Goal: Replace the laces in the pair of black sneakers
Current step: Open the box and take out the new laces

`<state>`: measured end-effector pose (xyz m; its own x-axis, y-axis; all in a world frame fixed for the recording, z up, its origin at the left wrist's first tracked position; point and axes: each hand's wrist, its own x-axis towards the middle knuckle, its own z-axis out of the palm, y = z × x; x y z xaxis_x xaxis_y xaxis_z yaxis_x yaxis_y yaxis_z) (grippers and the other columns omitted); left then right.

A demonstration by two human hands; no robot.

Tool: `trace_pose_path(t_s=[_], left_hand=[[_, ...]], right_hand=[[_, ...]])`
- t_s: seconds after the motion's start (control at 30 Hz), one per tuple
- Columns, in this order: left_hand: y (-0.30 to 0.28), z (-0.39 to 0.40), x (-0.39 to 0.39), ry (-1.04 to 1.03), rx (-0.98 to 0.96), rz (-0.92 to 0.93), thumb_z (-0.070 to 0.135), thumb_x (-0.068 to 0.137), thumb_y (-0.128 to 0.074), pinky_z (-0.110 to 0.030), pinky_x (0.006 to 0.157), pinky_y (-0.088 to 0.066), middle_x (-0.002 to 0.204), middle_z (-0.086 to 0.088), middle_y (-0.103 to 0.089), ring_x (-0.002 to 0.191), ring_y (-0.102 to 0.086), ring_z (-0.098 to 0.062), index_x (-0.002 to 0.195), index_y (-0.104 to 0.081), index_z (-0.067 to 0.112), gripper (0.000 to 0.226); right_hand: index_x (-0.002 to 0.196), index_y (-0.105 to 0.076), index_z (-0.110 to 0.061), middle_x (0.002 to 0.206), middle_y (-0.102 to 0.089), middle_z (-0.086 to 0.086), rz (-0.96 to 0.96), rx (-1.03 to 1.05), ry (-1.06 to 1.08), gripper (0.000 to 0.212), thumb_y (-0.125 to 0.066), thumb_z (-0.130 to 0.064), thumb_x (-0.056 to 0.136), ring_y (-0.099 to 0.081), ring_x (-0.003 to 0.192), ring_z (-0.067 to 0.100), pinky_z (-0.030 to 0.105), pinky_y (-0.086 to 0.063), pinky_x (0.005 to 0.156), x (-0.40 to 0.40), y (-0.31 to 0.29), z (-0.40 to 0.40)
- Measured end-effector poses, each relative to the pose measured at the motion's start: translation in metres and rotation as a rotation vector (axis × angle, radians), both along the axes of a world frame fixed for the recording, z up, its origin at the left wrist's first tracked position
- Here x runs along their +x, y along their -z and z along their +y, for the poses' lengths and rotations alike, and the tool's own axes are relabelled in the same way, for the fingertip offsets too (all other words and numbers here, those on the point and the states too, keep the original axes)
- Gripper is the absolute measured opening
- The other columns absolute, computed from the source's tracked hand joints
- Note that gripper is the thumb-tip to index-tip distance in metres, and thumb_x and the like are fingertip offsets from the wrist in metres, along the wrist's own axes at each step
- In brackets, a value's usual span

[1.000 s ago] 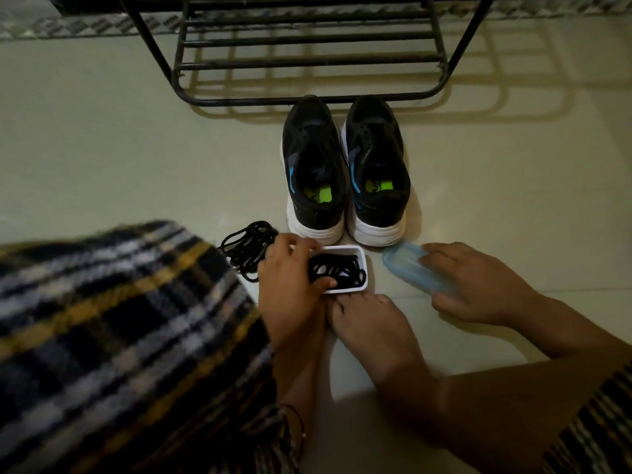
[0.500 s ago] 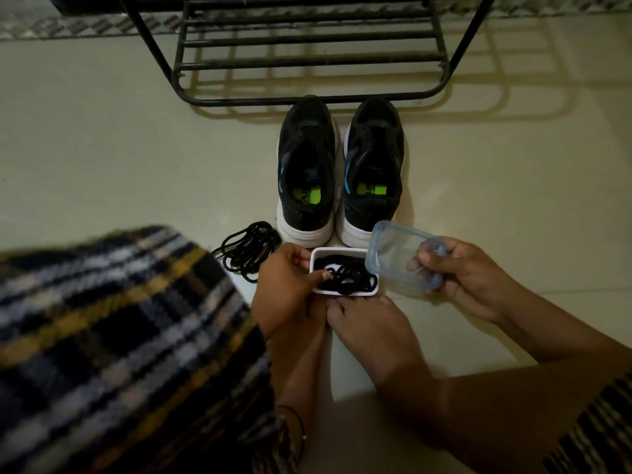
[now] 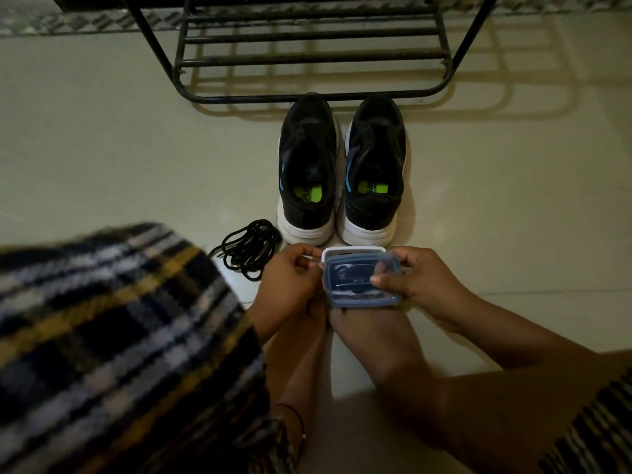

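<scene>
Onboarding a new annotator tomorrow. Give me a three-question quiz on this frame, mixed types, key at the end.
1. True or false: the blue lid lies flat on the floor beside the white box.
2. Multiple choice: the loose bundle of black laces lies (A) inside a sneaker, (B) on the floor left of the left sneaker's heel, (C) on the metal rack.
3. Short answer: which hand holds the lid, and what does the other touch?

Key
1. False: it is held over the box.
2. B
3. The right hand holds the lid; the left hand is at the box's left edge, its grip unclear.
</scene>
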<state>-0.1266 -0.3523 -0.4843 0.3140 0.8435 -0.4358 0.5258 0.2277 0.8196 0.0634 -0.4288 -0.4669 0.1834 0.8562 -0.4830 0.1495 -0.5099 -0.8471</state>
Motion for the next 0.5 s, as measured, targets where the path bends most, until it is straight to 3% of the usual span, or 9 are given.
trace_pose_path(t_s=[0.1, 0.3, 0.4, 0.5], left_hand=[[0.0012, -0.0005, -0.0013, 0.028, 0.031, 0.008, 0.009, 0.087, -0.064, -0.020, 0.059, -0.056, 0.083, 0.000, -0.065, 0.066, -0.068, -0.020, 0.100, -0.066, 0.022, 0.018], [-0.0009, -0.0009, -0.0005, 0.154, 0.149, 0.072, 0.012, 0.087, -0.063, -0.007, 0.058, -0.048, 0.080, 0.014, -0.065, 0.065, -0.064, -0.002, 0.106, -0.065, 0.029, 0.026], [-0.0026, 0.0008, 0.0028, 0.150, 0.198, 0.130, 0.026, 0.089, -0.059, -0.018, 0.068, -0.053, 0.083, 0.010, -0.069, 0.063, -0.063, 0.002, 0.104, -0.069, 0.028, 0.018], [-0.0028, 0.0019, 0.0064, 0.146, 0.199, 0.155, 0.036, 0.086, -0.064, -0.030, 0.073, -0.056, 0.086, 0.007, -0.069, 0.073, -0.064, -0.004, 0.107, -0.069, 0.023, 0.026]], right_hand=[[0.082, -0.061, -0.015, 0.092, -0.068, 0.004, -0.129, -0.009, 0.040, 0.014, -0.073, -0.010, 0.078, -0.067, 0.082, 0.018, 0.030, -0.056, 0.070, 0.0023, 0.0040, 0.0050], [0.100, -0.061, -0.010, 0.095, -0.064, 0.007, -0.523, 0.017, -0.007, 0.028, -0.075, -0.022, 0.078, -0.057, 0.082, 0.020, 0.025, -0.038, 0.065, 0.0073, 0.0083, 0.0091], [0.108, -0.057, -0.007, 0.102, -0.066, 0.012, -0.638, -0.049, -0.095, 0.037, -0.070, -0.030, 0.082, -0.060, 0.090, 0.026, 0.026, -0.037, 0.066, 0.0059, 0.0085, 0.0094], [0.118, -0.051, -0.010, 0.106, -0.066, 0.013, -0.732, -0.080, -0.198, 0.047, -0.064, -0.040, 0.085, -0.062, 0.092, 0.029, 0.027, -0.039, 0.067, 0.0016, 0.0042, 0.0095]])
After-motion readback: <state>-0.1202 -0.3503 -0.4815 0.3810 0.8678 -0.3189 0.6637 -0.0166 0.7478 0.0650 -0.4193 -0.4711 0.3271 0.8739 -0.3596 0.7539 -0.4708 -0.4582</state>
